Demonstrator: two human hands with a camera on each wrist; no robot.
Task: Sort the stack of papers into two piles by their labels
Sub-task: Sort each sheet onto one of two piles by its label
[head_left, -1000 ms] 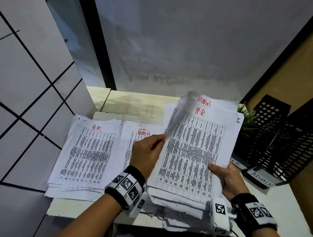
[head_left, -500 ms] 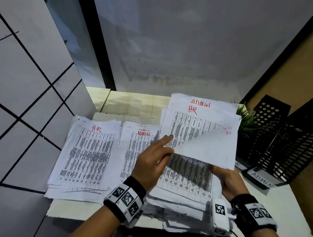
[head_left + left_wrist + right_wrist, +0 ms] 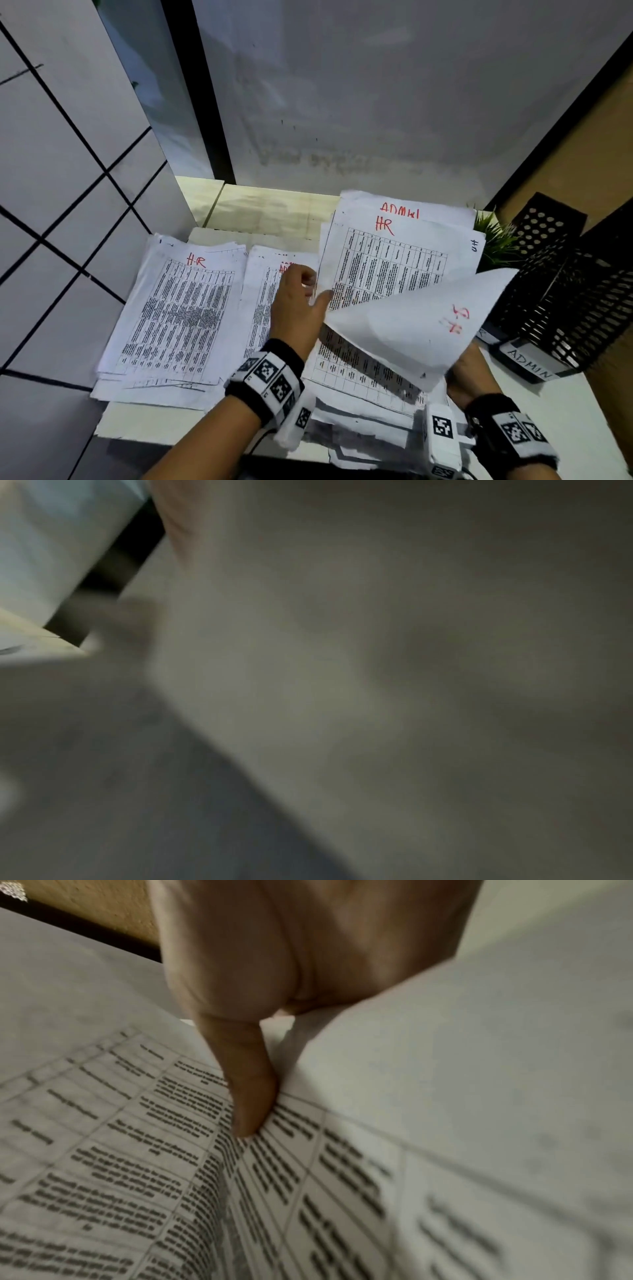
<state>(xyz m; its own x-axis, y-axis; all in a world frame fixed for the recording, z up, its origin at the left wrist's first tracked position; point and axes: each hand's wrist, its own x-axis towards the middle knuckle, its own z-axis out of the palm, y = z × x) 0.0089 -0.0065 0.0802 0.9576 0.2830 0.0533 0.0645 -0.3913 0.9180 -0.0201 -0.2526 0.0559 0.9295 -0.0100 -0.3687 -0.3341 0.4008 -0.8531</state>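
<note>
My left hand (image 3: 297, 310) holds a loose sheet (image 3: 414, 325) by its left corner, thumb against the paper and the other fingers curled behind it. The sheet is turned blank side up, curling over toward the right, with red writing showing through in reverse. It hangs above the stack (image 3: 387, 274), which lies on the right part of the worktop (image 3: 274, 212). The page now on top of the stack reads HR in red, and behind it another page sticks out with ADMIN written on it.

My right hand (image 3: 471, 373) is at the near right corner of the stack, mostly hidden under the lifted sheet. In the right wrist view my thumb (image 3: 251, 1096) presses down on a printed page while the rest of the hand lies under the paper, so it grips the stack's edge.

To the left lie two piles side by side: the HR pile (image 3: 174, 308) at far left, and the ADMIN pile (image 3: 263, 291) between it and the stack, partly behind my left hand.

Black mesh trays (image 3: 561, 291) stand at the right edge, one tagged ADMIN, with a small plant (image 3: 495, 236) behind the stack
</note>
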